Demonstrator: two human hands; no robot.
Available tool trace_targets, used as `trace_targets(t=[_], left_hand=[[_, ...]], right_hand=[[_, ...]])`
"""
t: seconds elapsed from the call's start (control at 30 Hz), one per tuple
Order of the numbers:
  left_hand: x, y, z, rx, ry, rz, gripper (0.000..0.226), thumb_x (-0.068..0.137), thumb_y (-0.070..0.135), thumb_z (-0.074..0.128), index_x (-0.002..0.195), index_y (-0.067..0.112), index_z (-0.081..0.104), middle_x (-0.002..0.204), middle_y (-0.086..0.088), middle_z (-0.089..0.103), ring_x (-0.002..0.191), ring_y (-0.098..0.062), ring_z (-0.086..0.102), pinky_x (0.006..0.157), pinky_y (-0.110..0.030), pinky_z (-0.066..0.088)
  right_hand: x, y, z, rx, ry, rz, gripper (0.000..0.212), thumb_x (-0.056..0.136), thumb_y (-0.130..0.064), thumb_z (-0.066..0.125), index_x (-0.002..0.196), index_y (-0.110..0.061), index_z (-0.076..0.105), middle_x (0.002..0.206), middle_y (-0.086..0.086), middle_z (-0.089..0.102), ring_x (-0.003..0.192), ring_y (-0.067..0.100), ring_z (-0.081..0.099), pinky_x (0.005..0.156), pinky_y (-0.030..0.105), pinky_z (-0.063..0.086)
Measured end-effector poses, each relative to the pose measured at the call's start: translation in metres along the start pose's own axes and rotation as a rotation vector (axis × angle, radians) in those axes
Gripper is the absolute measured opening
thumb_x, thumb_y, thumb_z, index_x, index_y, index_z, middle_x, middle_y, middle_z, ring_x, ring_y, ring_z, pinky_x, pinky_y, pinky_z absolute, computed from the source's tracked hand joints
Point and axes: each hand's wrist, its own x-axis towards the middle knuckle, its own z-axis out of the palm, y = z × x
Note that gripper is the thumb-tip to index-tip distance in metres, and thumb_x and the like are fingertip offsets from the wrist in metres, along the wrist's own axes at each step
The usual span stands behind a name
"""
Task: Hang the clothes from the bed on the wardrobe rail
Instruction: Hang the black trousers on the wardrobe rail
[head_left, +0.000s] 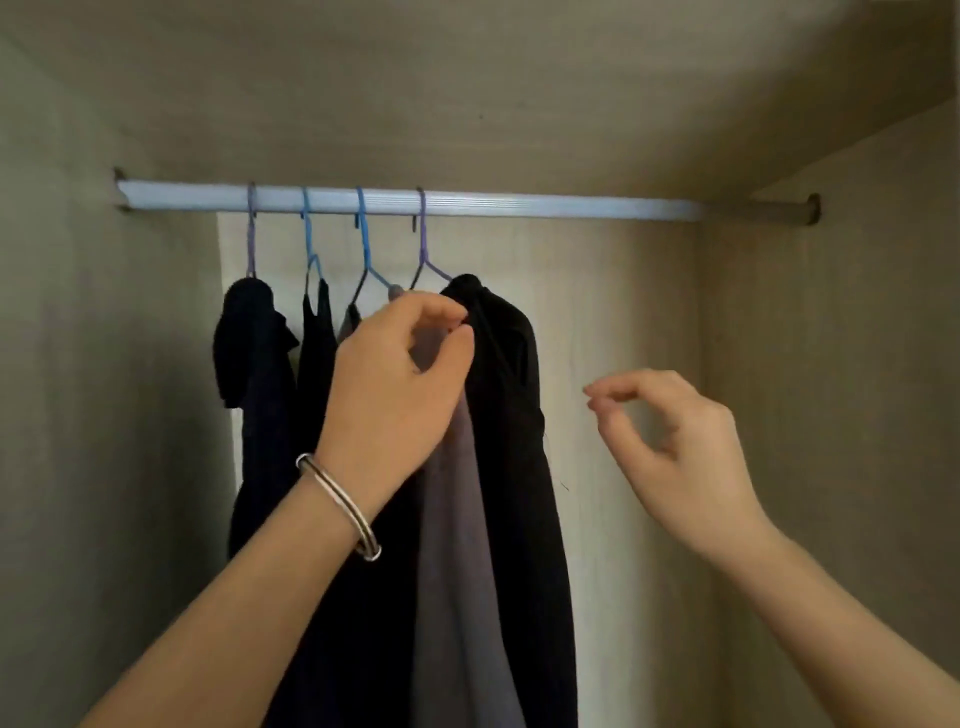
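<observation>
A pale metal rail (519, 203) crosses the wardrobe near its top. Several blue and purple hangers hook over its left half, carrying dark garments and a grey one (452, 519). The rightmost purple hanger (423, 244) bears a black garment (514, 441). My left hand (400, 384), with a silver bangle on the wrist, pinches the black garment's edge near the hanger's shoulder. My right hand (670, 441) hovers to the right of the black garment, apart from it, with fingers loosely curled and nothing in them.
Beige wardrobe side walls stand at the left (104, 415) and at the right (857, 415). The wardrobe ceiling (467, 78) lies just above the rail. The right half of the rail carries no hangers.
</observation>
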Motion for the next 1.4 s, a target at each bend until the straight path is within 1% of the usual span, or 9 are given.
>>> trace_targets(t=[0.23, 0.43, 0.57, 0.67, 0.77, 0.87, 0.97, 1.23, 1.4], left_hand=[[0.082, -0.014, 0.018, -0.038, -0.106, -0.449, 0.053, 0.088, 0.022, 0.052, 0.136, 0.009, 0.034, 0.101, 0.002, 0.05, 0.089, -0.013, 0.051, 0.074, -0.022, 0.038], [0.128, -0.047, 0.03, -0.021, -0.035, -0.646, 0.04, 0.084, 0.003, 0.048, 0.123, -0.009, 0.05, 0.065, -0.005, 0.044, 0.053, -0.015, 0.04, 0.052, -0.024, 0.038], [0.138, -0.057, 0.038, -0.058, -0.031, -0.758, 0.04, 0.088, 0.012, 0.05, 0.124, -0.004, 0.05, 0.089, -0.015, 0.062, 0.074, -0.025, 0.06, 0.06, -0.026, 0.044], [0.147, -0.065, 0.044, 0.057, 0.001, -0.752, 0.038, 0.088, 0.009, 0.05, 0.123, -0.006, 0.051, 0.117, -0.022, 0.061, 0.098, -0.031, 0.06, 0.074, -0.031, 0.043], [0.15, -0.059, 0.039, 0.096, -0.024, -0.705, 0.016, 0.089, 0.005, 0.048, 0.097, -0.003, 0.06, 0.079, -0.012, 0.054, 0.068, -0.022, 0.049, 0.066, -0.029, 0.041], [0.157, -0.055, 0.032, 0.085, 0.0, -0.68, 0.027, 0.088, 0.004, 0.048, 0.062, 0.009, 0.045, 0.064, -0.007, 0.046, 0.057, -0.018, 0.044, 0.064, -0.029, 0.042], [0.161, -0.042, 0.024, 0.043, 0.046, -0.639, 0.025, 0.086, 0.005, 0.047, 0.062, 0.009, 0.045, 0.059, -0.008, 0.045, 0.055, -0.02, 0.044, 0.07, -0.032, 0.038], [0.142, -0.021, -0.005, 0.136, 0.051, -0.574, 0.031, 0.086, 0.011, 0.052, 0.055, 0.014, 0.048, 0.027, 0.008, 0.046, 0.024, -0.003, 0.042, 0.034, -0.009, 0.03], [0.126, -0.005, -0.028, 0.257, 0.05, -0.561, 0.024, 0.086, 0.019, 0.055, 0.063, 0.015, 0.057, 0.055, -0.002, 0.05, 0.037, -0.012, 0.043, 0.04, -0.017, 0.033]], right_hand=[[0.115, -0.01, 0.053, 0.357, -0.108, 0.29, 0.016, 0.088, -0.017, 0.053, 0.099, -0.023, 0.063, 0.084, -0.016, 0.057, 0.077, -0.007, 0.054, 0.062, 0.002, 0.038], [0.165, -0.004, 0.092, 0.486, -0.428, 0.496, 0.025, 0.084, -0.011, 0.054, 0.106, 0.001, 0.059, 0.097, 0.027, 0.058, 0.083, 0.03, 0.058, 0.075, 0.03, 0.047], [0.182, 0.004, 0.115, 0.589, -0.542, 0.591, 0.015, 0.085, -0.011, 0.055, 0.096, 0.0, 0.059, 0.077, 0.012, 0.06, 0.059, 0.019, 0.054, 0.048, 0.021, 0.044], [0.192, 0.009, 0.126, 0.634, -0.571, 0.612, 0.011, 0.088, -0.009, 0.054, 0.097, -0.003, 0.052, 0.068, 0.008, 0.05, 0.056, 0.016, 0.047, 0.041, 0.019, 0.039], [0.197, 0.014, 0.131, 0.648, -0.526, 0.585, 0.006, 0.088, 0.001, 0.049, 0.092, -0.001, 0.045, 0.063, 0.008, 0.043, 0.05, 0.016, 0.042, 0.023, 0.008, 0.024], [0.198, 0.013, 0.135, 0.761, -0.467, 0.609, 0.008, 0.085, 0.003, 0.045, 0.092, 0.0, 0.047, 0.067, 0.01, 0.045, 0.051, 0.02, 0.044, 0.037, 0.018, 0.035], [0.201, 0.01, 0.137, 0.812, -0.431, 0.588, 0.007, 0.083, 0.004, 0.045, 0.085, -0.001, 0.049, 0.069, 0.011, 0.045, 0.051, 0.02, 0.042, 0.039, 0.023, 0.032], [0.204, -0.011, 0.135, 0.985, -0.38, 0.568, 0.008, 0.087, 0.0, 0.046, 0.088, 0.0, 0.053, 0.065, 0.01, 0.046, 0.058, 0.022, 0.048, 0.055, 0.028, 0.04], [0.179, -0.045, 0.127, 1.086, -0.436, 0.499, 0.006, 0.086, -0.001, 0.047, 0.084, -0.005, 0.051, 0.065, 0.012, 0.046, 0.054, 0.022, 0.047, 0.044, 0.021, 0.037]])
